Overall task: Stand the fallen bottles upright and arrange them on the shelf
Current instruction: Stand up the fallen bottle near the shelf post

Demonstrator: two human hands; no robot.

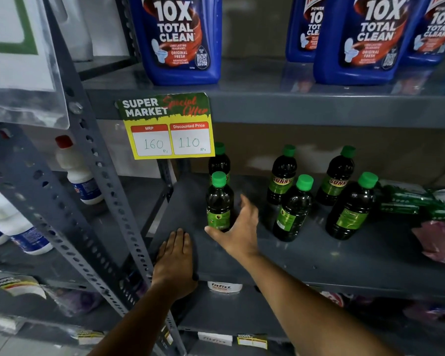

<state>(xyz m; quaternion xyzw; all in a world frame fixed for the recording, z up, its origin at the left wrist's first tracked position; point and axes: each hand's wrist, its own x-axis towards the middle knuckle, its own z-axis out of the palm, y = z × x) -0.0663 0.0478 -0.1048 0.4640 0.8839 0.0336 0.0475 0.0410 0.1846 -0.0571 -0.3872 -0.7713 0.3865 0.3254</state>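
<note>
Several dark bottles with green caps stand upright on the grey metal shelf [190,201]. My right hand [239,227] is cupped around the base of the front left bottle [219,201], thumb in front and fingers behind it. Another bottle [219,160] stands just behind that one. Two bottles labelled SUNNY [281,176] [338,176] stand at the back, and two more [293,209] [352,209] stand in front of them. My left hand [175,255] lies flat, palm down, on the shelf's front left corner and holds nothing. Green bottles in clear wrap [409,201] lie on their sides at the far right.
Big blue toilet cleaner bottles [183,39] fill the shelf above. A yellow price tag [168,129] hangs from that shelf's edge. White bottles with red caps [75,170] stand in the bay to the left, behind a slanted perforated post [108,196]. A pink packet [437,240] lies at the right.
</note>
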